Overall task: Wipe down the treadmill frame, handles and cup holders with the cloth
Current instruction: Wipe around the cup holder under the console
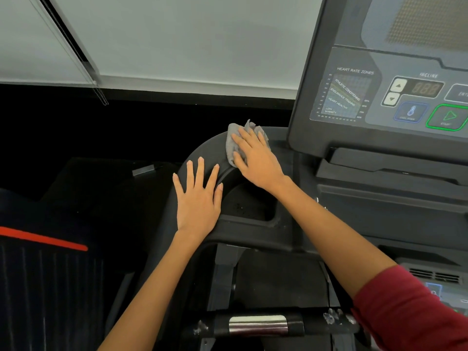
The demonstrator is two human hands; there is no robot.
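Grey cloth (234, 144) lies on the curved black rim (202, 153) of the treadmill's cup holder (249, 206), pressed flat under the right hand (255, 158), fingers straight. Left hand (198, 198) rests open, fingers spread, on the rim beside it, below the console (379, 102).

Two bare forearms, red sleeve (410, 307) pushed above right elbow, no rings or watch

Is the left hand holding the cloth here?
No. The left hand lies flat and bare on the frame, while the right hand presses the cloth.
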